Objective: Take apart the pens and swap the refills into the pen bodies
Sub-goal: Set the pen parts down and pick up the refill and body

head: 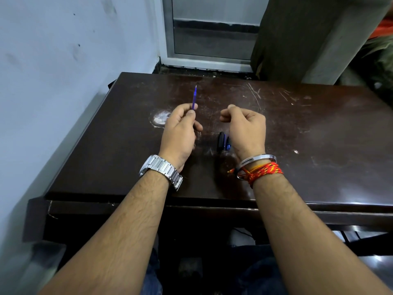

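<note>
My left hand (180,128) pinches a thin blue refill (194,96) between thumb and fingers, its tip pointing up and away from me. My right hand (244,126) hovers beside it with the fingers curled in; I cannot see anything in it. Dark blue and black pen parts (223,142) lie on the dark brown table (308,145), partly hidden under the heel of my right hand.
A pale worn patch (160,118) marks the tabletop left of my left hand. A blue-grey wall (63,81) runs along the table's left side. A window frame (210,56) and a dark curtain (297,39) stand behind the table.
</note>
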Demonstrator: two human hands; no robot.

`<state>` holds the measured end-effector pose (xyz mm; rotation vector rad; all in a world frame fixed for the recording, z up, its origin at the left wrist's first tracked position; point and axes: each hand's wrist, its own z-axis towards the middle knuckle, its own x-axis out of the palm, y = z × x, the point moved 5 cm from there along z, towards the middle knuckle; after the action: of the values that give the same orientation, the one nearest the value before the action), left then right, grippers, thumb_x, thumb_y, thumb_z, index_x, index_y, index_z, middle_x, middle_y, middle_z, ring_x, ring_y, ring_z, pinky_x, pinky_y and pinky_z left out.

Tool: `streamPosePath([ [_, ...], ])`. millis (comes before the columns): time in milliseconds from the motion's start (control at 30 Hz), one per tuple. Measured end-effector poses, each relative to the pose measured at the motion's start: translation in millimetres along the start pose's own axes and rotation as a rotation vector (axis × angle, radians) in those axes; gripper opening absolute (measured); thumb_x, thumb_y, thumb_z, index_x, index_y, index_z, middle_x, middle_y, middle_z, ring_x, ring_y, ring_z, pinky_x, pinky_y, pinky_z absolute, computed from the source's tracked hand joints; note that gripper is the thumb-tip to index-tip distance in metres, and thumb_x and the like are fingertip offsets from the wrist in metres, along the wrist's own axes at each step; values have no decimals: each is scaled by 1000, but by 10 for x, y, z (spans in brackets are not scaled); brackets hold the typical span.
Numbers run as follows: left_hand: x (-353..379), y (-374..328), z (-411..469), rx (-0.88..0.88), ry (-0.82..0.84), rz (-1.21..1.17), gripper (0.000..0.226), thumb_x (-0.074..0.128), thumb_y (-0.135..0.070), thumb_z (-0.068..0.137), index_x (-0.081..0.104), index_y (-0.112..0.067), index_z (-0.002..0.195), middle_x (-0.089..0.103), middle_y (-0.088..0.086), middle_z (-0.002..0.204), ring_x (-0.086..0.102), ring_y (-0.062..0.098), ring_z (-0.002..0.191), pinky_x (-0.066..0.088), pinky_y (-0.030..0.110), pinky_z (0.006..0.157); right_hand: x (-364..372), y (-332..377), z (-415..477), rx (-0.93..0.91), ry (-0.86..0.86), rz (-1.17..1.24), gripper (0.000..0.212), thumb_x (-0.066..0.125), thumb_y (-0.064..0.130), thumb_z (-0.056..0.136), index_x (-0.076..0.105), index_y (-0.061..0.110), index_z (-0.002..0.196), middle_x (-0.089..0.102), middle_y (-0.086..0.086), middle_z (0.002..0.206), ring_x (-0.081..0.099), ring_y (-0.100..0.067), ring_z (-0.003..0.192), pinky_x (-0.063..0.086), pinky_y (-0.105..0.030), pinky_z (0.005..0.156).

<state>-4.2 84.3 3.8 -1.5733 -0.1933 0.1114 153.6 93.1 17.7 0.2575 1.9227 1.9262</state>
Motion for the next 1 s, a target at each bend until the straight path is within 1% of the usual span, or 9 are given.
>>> streamPosePath([
  [133, 7, -32, -9, 18, 3, 9, 23, 45, -23, 100, 63, -36, 100, 59, -3, 67, 43, 10, 53, 32, 24, 45, -69, -29, 23, -110, 62, -422, 24, 59, 21, 83, 71, 9, 66, 67, 0, 61, 60, -11, 60, 41, -15, 50],
  [233, 13, -30, -21, -2, 0, -16, 21, 44, -20, 99, 61, -31, 94, 59, -2, 65, 41, 9, 48, 29, 23, 44, -62, -32, 32, -149, 114, -625, 20, 59, 16, 82, 66, 14, 63, 59, 6, 59, 52, -6, 58, 38, -16, 55],
  [400, 1, 0, -10, -27, -15, -24, 21, 43, -20, 99, 59, -30, 89, 62, -4, 60, 37, 13, 47, 27, 24, 44, -78, -65, 66, -111, 103, -747, 18, 60, 17, 81, 70, 5, 74, 67, -11, 79, 64, -27, 75, 46, -26, 65],
  [467, -5, 7, -5, -29, -18, -21, 20, 44, -20, 99, 59, -30, 90, 62, -5, 59, 38, 14, 48, 28, 24, 45, -72, -70, 62, -101, 117, -773, 16, 63, 18, 83, 73, 5, 83, 69, -14, 90, 66, -31, 83, 55, -32, 74],
  [567, -1, 9, -3, -24, -17, -8, 20, 44, -21, 99, 59, -30, 90, 64, -4, 61, 38, 14, 50, 29, 24, 45, -41, -81, 62, -116, 142, -818, 16, 65, 22, 87, 75, 9, 87, 69, -15, 96, 67, -33, 91, 56, -34, 81],
  [733, 11, 11, -7, -22, 7, 3, 20, 43, -19, 99, 58, -28, 90, 64, -2, 64, 38, 15, 50, 29, 24, 44, -56, -102, 85, -126, 116, -795, 12, 66, 16, 84, 71, 5, 86, 66, -16, 96, 63, -28, 82, 52, -29, 71],
  [867, 40, 15, -20, -33, 54, 17, 19, 43, -14, 98, 57, -24, 90, 67, 1, 70, 46, 12, 51, 33, 24, 45, -77, 37, 24, -238, -16, -576, 18, 65, 15, 80, 69, -1, 71, 69, -15, 70, 59, -26, 63, 45, -25, 57],
  [933, 75, 19, -35, -43, 108, 46, 18, 44, -13, 98, 57, -22, 90, 69, 2, 75, 52, 11, 53, 38, 25, 46, -54, 74, 6, -208, -14, -395, 22, 64, 21, 79, 71, 6, 66, 69, -4, 61, 60, -19, 60, 42, -20, 52],
  [1000, 104, 24, -58, -68, 162, 47, 17, 46, -11, 98, 58, -20, 92, 71, 4, 79, 55, 12, 54, 42, 26, 46, -6, 64, 5, -129, 48, -261, 31, 60, 25, 81, 66, 11, 55, 58, 4, 45, 50, -15, 47, 42, -27, 51],
])
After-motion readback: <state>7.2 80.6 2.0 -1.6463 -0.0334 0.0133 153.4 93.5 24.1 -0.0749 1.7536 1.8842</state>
